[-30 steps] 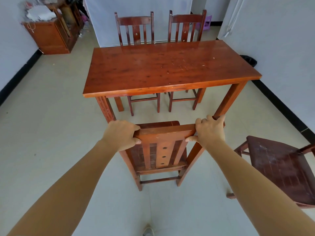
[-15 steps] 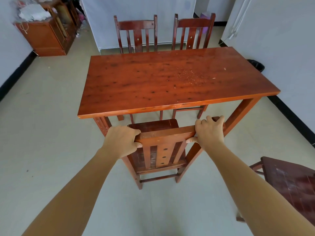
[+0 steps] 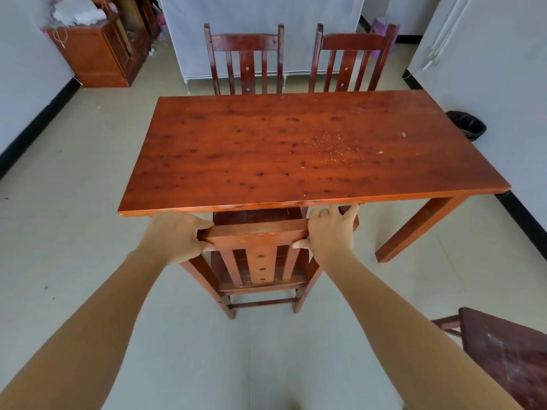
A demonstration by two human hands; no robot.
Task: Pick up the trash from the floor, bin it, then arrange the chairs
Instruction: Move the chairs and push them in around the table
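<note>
**Tucking the Near Chair: Progress and Markings**

**Status.** Both hands grip the top rail of the reddish-brown wooden slat-back chair (image 3: 257, 232) at the near long edge of the long reddish-brown wooden worktop (image 3: 296, 149). The left hand (image 3: 174, 235) wraps the left end of the rail. The right hand (image 3: 328, 232) wraps the right end, with its fingers (image 3: 318, 214) curled over the top and the thumb beneath. The chair's seat lies partly under the worktop edge; its backrest and rear legs stand outside.

**Completed, as judged.** The pale tiled floor (image 3: 74, 202) shows only small dark specks and no sizeable litter, so the trash stage appears finished. The black lined waste bin (image 3: 467, 124) stands by the right wall, near the worktop's far right corner; its contents cannot be seen. The far-left wooden chair (image 3: 245, 57) and the far-right wooden chair (image 3: 352, 54) stand side by side at the far long edge, their seats hidden by the worktop.

**Remaining, as judged.** Seat the held chair fully and square to the edge. The dark wooden chair (image 3: 503, 356) at lower right stands well apart from the worktop and needs placing.

**Markings.** No brand, label or legible writing is visible. The orange-brown wooden cabinet (image 3: 97, 57) at far left carries pale crumpled material, with no readable text.
</note>
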